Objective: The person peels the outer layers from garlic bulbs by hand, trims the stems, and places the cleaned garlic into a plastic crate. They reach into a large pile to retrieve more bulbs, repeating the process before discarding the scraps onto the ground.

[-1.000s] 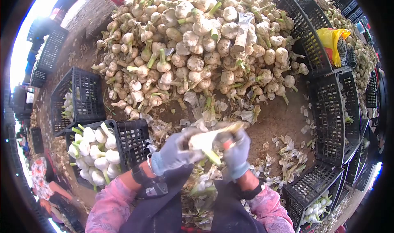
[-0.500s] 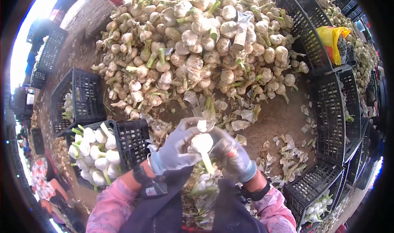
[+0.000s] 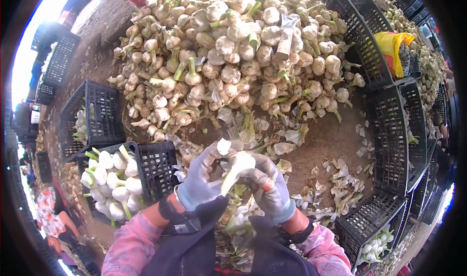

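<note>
We find one garlic bulb (image 3: 244,162) held up between two gloved hands, in front of the garlic pile (image 3: 219,57). It lies tilted, its green-white stem (image 3: 229,181) pointing down toward the left hand. The right grip (image 3: 273,191) is closed on the bulb's side with its fingertips. The left grip (image 3: 197,178) is curled beside the stem, a white flake (image 3: 224,146) at its upper fingers; we cannot tell whether it presses the stem. We judge the bulb light and firm, its outer skin papery, likely to slip or tear under rubbing. We advise holding the round body at its widest, pressing moderately; the stem probably bends.
</note>
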### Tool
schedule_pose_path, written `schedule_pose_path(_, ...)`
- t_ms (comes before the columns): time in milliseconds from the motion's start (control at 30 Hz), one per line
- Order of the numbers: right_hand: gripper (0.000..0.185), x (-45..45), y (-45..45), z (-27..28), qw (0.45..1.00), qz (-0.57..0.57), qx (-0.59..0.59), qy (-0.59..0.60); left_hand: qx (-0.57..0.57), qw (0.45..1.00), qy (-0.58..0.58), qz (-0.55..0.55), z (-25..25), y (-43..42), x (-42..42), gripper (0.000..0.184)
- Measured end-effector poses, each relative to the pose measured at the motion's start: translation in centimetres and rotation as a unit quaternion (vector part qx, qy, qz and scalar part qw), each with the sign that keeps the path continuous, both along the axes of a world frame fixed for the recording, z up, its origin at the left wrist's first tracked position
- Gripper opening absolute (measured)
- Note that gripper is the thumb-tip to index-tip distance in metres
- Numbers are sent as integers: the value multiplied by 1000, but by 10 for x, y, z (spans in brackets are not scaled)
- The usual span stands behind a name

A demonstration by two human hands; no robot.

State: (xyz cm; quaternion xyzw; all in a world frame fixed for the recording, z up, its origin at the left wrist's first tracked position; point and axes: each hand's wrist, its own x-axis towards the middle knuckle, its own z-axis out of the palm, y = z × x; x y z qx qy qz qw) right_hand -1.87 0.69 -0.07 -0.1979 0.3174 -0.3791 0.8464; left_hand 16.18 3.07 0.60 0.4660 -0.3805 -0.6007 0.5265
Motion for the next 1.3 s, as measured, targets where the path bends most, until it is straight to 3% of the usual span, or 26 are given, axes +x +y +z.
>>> schedule_pose_path(133, 36, 4, 11, 0, 991, 4, -40, 125, -86, 995, -39, 15, -7, -5, -1, 40)
schedule_pose_path(200, 31, 5, 10, 2, 982, 28, -54, 177, -34, 999, -20, 24, -4, -3, 5, 33)
schedule_pose_path(233, 31, 4, 8, 2, 988, 14, -42, 146, -8, 1000, -11, 28, -1, -3, 8, 30)
schedule_pose_path(333, 31, -4, -2, 4, 998, -25, -8, 59, -80, 993, -85, -1, -3, -3, 10, 25)
schedule_pose_path(433, 48, 1, -8, 8, 993, -19, -46, 107, -108, 988, -112, -13, -4, -2, 8, 21)
schedule_pose_path(467, 52, -1, -8, 6, 996, 12, -3, 83, -108, 988, -111, -14, -3, -2, 7, 19)
schedule_pose_path(533, 38, -4, -6, -7, 998, 8, 57, -37, -57, 996, -72, -10, 7, -4, 7, 18)
schedule_pose_path(600, 28, -3, -6, -13, 987, -3, 91, -134, -92, 991, -94, -9, 1, -4, 9, 19)
schedule_pose_path(733, 20, 3, -7, 5, 995, -25, 89, -47, -226, 949, -213, -53, 2, -15, 10, 26)
schedule_pose_path(833, 20, 3, -6, -7, 994, -12, 78, -75, -192, 966, -172, -27, -6, -11, 11, 28)
schedule_pose_path(867, 21, 1, -5, -14, 990, -14, 93, -109, -92, 992, -81, -11, -5, -3, 9, 31)
schedule_pose_path(933, 24, 0, -4, -17, 987, -21, 90, -133, -149, 981, -124, -20, -8, -7, 10, 31)
schedule_pose_path(1033, 55, -1, -5, -7, 993, -4, 90, -79, -183, 968, -167, -28, -6, -10, 9, 31)
schedule_pose_path(1067, 22, 2, -4, -9, 995, -22, 54, -81, -171, 973, -152, -21, -5, -11, 7, 31)
schedule_pose_path(1167, 25, 2, -3, -17, 990, -52, 79, -104, -114, 988, -101, -13, -7, -8, 9, 31)
schedule_pose_path(1233, 23, 6, -4, 1, 995, -40, -10, 91, -96, 991, -88, 5, -6, -7, 6, 31)
schedule_pose_path(1300, 21, 10, -1, 3, 964, -48, -114, 234, -52, 995, -88, 6, 3, -8, -1, 31)
